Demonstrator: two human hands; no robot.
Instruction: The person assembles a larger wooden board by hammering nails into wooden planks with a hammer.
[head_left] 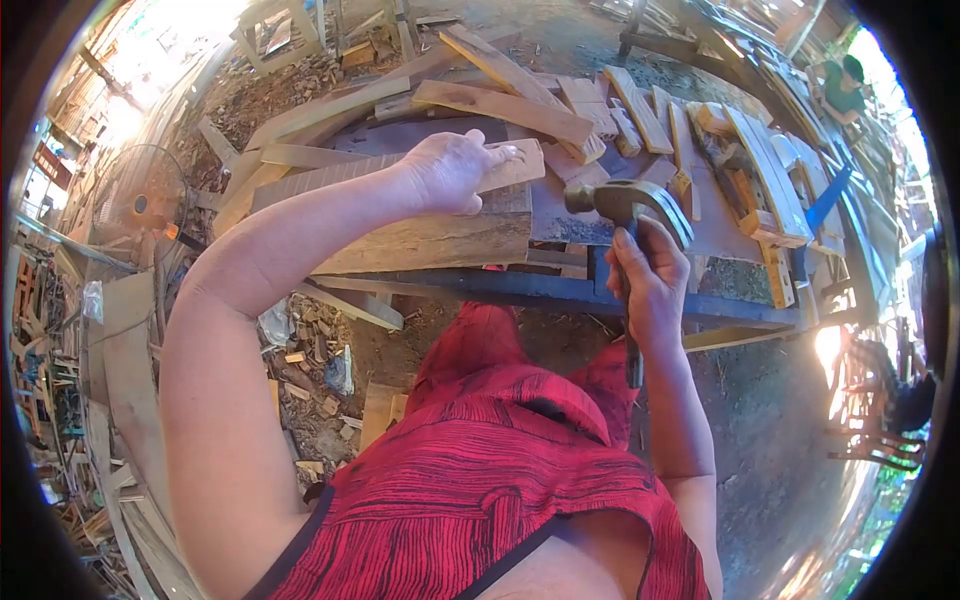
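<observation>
My right hand [655, 275] is closed around the handle of a claw hammer [630, 203], whose metal head is raised over the bench's front edge. To the left, my left hand [455, 172] rests on a short wooden piece [515, 168], fingers pressed together near its right end; whether a nail is between them is too small to tell. That piece lies on top of a thick wooden block [430, 243] at the front of the bench [540, 290]. The hammer head is apart from the wood, to the right of its end.
Planks [505, 105] lie criss-crossed behind the block, and more boards [765, 175] are at the right. A fan [140, 200] stands at the left. Wood scraps [315, 350] litter the ground. A person [842, 90] is at the far right back.
</observation>
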